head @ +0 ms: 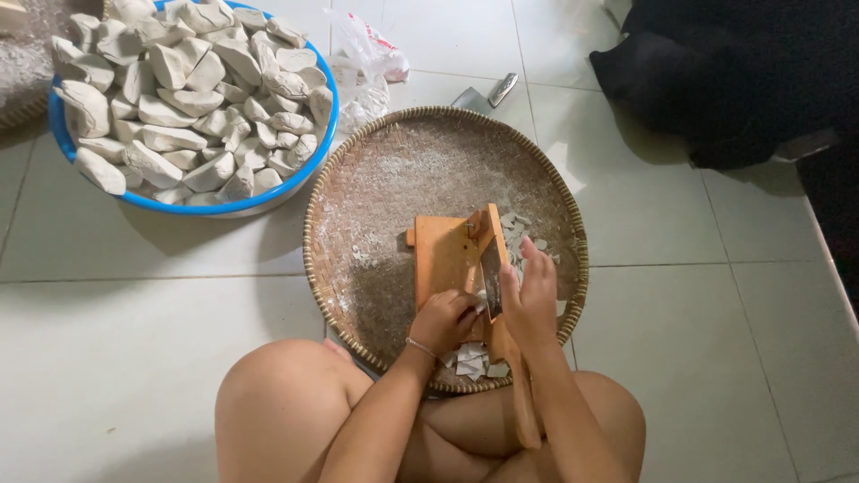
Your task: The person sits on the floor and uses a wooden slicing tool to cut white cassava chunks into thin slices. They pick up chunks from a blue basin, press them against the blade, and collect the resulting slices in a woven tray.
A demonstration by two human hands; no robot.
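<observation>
At far left, a round blue plastic basin (pixel 57 134) stands on the pale tiled floor (pixel 134 295), heaped with pale grey, irregular clay-like chunks (pixel 192 85). Just right of the basin lies a crumpled clear plastic bag (pixel 362 67); beyond it, a steel cleaver (pixel 488 94) rests flat on the tiles near the far rim of the tray. At centre, a round woven bamboo tray (pixel 376 192), dusted with white powder, sits before the seated person's crossed legs. An orange wooden slicing board (pixel 443 259) with a hinged blade (pixel 491 268) lies on the tray. The left hand (pixel 445 320) is curled, fingers closed on a small pale piece at the blade's near side. The right hand (pixel 531 300) is closed around the wooden blade handle (pixel 514 376), touching the blade's right face. The hands sit just beside each other, separated by the blade. Thin pale slices (pixel 470 360) lie heaped beneath the hands; further slices (pixel 519 234) lie right of the blade. A black cloth bundle (pixel 716 72) occupies the upper right.
</observation>
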